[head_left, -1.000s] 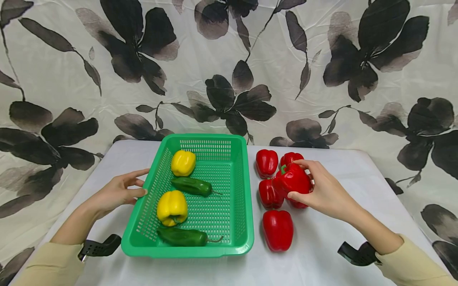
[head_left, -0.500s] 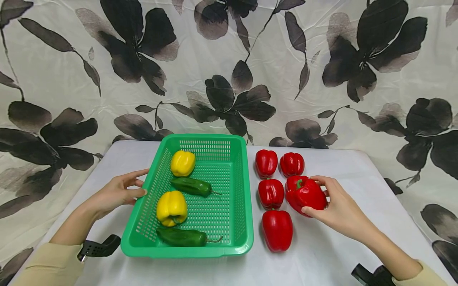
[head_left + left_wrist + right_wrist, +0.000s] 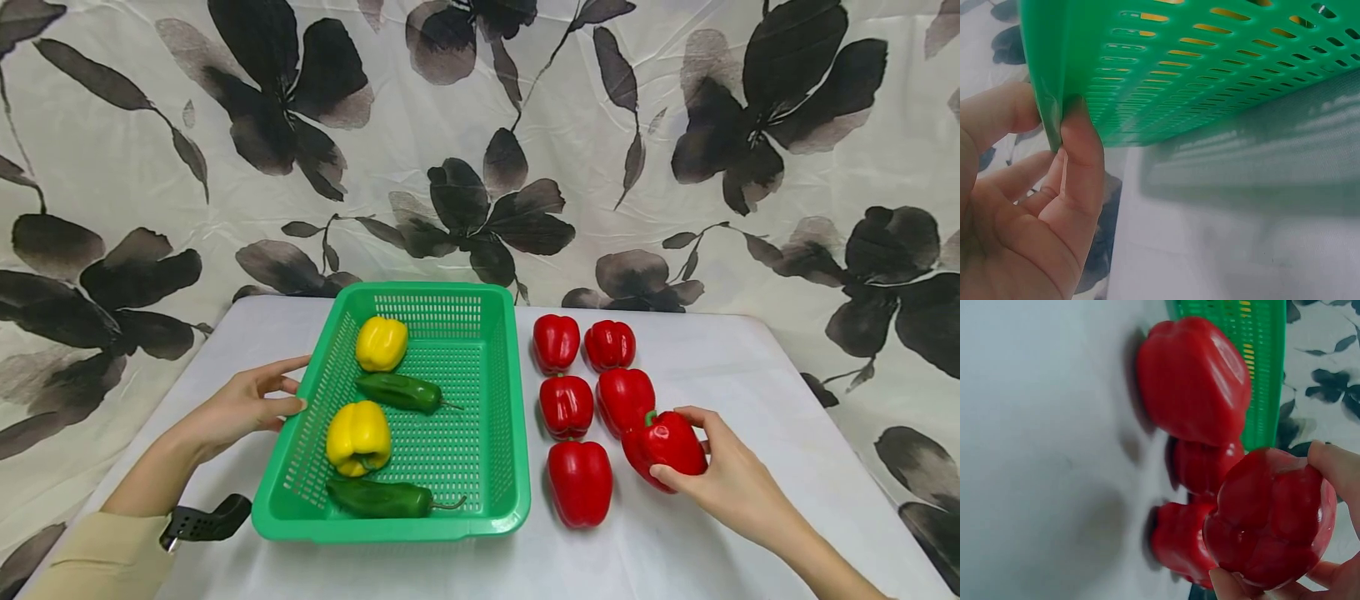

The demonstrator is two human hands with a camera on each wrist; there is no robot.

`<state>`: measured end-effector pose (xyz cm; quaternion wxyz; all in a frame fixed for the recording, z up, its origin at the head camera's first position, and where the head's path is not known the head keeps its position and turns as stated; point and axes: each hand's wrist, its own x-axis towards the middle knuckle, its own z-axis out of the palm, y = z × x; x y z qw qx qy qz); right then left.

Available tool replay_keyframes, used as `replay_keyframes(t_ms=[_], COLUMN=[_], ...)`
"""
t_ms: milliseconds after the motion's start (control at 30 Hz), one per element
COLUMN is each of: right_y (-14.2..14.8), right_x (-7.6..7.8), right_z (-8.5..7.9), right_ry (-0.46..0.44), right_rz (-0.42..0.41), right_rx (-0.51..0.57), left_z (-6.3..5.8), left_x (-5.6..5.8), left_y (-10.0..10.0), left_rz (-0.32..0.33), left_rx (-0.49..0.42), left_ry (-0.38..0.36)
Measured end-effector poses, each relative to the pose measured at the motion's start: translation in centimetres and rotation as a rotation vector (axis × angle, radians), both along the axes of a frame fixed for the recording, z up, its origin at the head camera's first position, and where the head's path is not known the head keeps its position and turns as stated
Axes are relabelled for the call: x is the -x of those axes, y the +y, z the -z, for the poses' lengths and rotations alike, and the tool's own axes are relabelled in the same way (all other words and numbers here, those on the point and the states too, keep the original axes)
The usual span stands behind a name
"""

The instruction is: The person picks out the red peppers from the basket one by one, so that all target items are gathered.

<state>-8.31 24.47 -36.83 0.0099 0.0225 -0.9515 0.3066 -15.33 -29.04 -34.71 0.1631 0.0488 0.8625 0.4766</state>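
My left hand point(image 3: 243, 404) pinches the left rim of a green plastic basket point(image 3: 522, 433); in the left wrist view its fingers curl round the basket's edge. My right hand point(image 3: 738, 479) grips a red bell pepper point(image 3: 670, 446) by its right side. The green stem of this pepper points up and to the left in the head view. In the right wrist view the held bell pepper point(image 3: 1272, 519) shows its lobed end, apart from the white table surface. Just behind and left of it lies another red bell pepper point(image 3: 625, 400).
Two yellow bell peppers, a far one point(image 3: 382, 343) and a near one point(image 3: 358, 437), lie in the basket's left half with two long green peppers, one point(image 3: 401, 392) between them. Several red bell peppers, the nearest point(image 3: 580, 483), lie right of the basket on the white table point(image 3: 720, 358).
My right hand has moved right and toward me with the red bell pepper, from over the other red peppers to their near right side. The left hand stays at the basket rim.
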Motion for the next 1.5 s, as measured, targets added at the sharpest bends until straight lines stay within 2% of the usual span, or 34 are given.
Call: replay_keyframes(t_ms=[267,667,1167,1500], right_y=[0.0,-0.4,-0.8,-0.9], right_x=[-0.5,-0.7,-0.2,-0.3], right_z=[1.6,3.4,4.5,4.7], right_ry=[-0.125,-0.155,-0.142,-0.096], right_rz=[0.065,0.090,0.081,0.044], right_rx=[-0.001,-0.057,-0.064,-0.073], left_z=[0.1,0.2,0.1,0.2], left_x=[0.0,0.1,0.0,0.1], left_y=[0.0,-0.2,-0.1,-0.1], left_rz=[-0.001,0.000,0.001,-0.007], left_rx=[-0.011,-0.020,-0.018,-0.009], left_ry=[0.005,0.004,0.009,0.007])
